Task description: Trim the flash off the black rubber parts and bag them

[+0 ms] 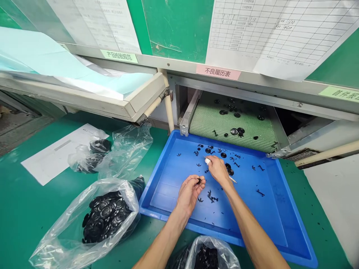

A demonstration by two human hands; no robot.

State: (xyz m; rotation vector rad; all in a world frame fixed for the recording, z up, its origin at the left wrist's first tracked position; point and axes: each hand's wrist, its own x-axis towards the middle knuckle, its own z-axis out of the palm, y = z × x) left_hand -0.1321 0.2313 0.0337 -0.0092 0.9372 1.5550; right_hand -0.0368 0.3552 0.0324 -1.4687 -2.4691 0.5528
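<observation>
My left hand (190, 192) is over the middle of the blue tray (174, 168), its fingers pinched on a small black part (199, 181). Just beyond it to the right, my right hand (218, 169) is closed on a slender white tool. One pointed end of the white tool (232, 180) sticks out beneath the wrist; its kind is unclear. Something white (207, 161) covers a fingertip or belongs to the tool. Around both hands lie black round pieces (223, 155) and small branching black scraps (211, 196).
A green ribbed conveyor belt (207, 116) carrying black pieces ends at the tray's far edge. On the left stands an open plastic bag of black round parts (106, 211). Another bag (207, 256) is at the near edge. Smaller bags (89, 157) lie on a paper sheet (53, 158).
</observation>
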